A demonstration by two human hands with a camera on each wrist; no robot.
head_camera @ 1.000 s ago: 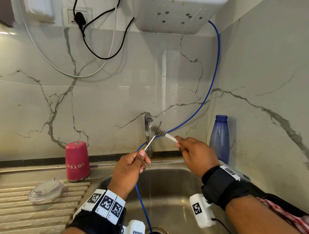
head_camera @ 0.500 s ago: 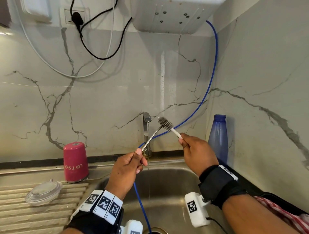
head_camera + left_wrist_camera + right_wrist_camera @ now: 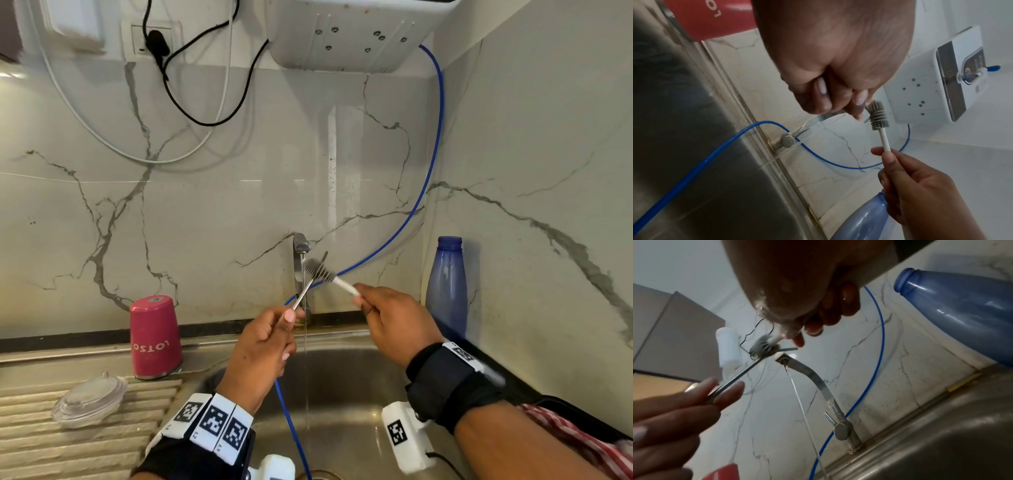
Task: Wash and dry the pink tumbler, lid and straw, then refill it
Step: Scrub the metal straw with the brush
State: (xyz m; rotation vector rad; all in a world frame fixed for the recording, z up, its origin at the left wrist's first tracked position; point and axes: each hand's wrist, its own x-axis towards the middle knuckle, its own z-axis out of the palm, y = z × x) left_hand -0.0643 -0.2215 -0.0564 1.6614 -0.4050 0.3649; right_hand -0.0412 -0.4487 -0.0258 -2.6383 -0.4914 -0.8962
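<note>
The straw [image 3: 305, 289] is a thin metal tube, silvery and straight, with its upper end bent off at an angle. It slants up and to the right from the left hand [image 3: 263, 346], which pinches its lower end between thumb and fingertips above the sink [image 3: 346, 383]. Its upper part crosses the grey bristle head of a small brush [image 3: 325, 274] just in front of the tap [image 3: 298, 260], bristles touching the tube. In the right wrist view the bristles [image 3: 761, 345] sit around the straw [image 3: 740, 373] near its bend.

The right hand [image 3: 394, 325] grips the brush's white handle in curled fingers and thumb, knuckles up, holding it level with the spout and pointing left and away. The left hand is raised from below, fingers folded, wrist tilted back. Both hands hang over the basin, close together but not touching.

A thin stream of water [image 3: 306, 359] falls from the spout between the two hands into the sink.

The pink tumbler [image 3: 156, 337] stands upside down on the steel ledge at the far left of the sink, well away from both hands. The clear lid [image 3: 89, 399] lies on the ribbed draining board [image 3: 68, 445], just in front of the tumbler. A blue bottle [image 3: 447, 287] stands uncapped in the far right corner, behind the right hand. A blue hose [image 3: 424, 192] curves down the wall and into the sink.
</note>
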